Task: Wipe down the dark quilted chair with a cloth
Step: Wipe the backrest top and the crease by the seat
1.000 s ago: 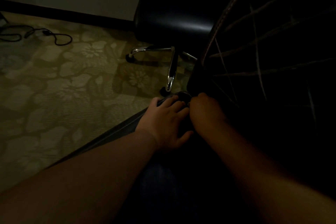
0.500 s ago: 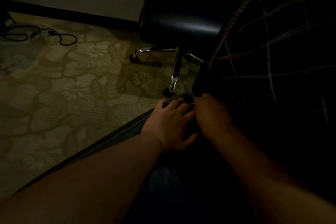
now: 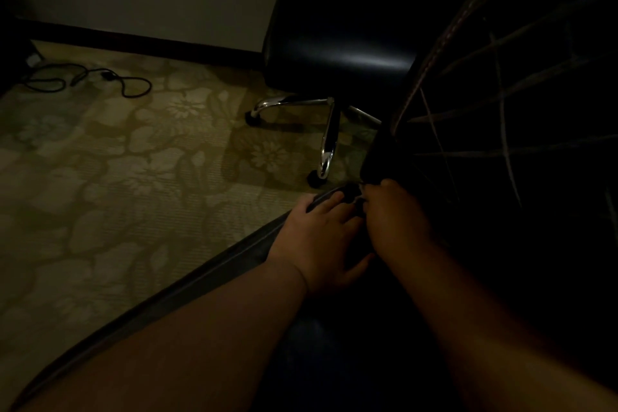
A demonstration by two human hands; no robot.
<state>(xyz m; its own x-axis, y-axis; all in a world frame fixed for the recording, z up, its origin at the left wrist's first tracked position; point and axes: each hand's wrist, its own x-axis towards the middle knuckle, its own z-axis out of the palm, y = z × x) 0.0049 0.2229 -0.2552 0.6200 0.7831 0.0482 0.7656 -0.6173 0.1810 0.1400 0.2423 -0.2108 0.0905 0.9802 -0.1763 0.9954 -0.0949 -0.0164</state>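
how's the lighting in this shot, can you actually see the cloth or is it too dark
Head view: very dim; the quilted chair on the right is near black, only its stitch lines showing. Carpet is best lit; a glare band crosses the office chair seat. No cloth can be made out where the left hand and right hand meet. Wide-angle bending at the edges.

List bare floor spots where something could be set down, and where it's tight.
Free: carpet between the black cable, the office chair's chrome base and the quilted chair's edge. Crowded: the corner where the left hand and right hand meet, beside the nearest caster.
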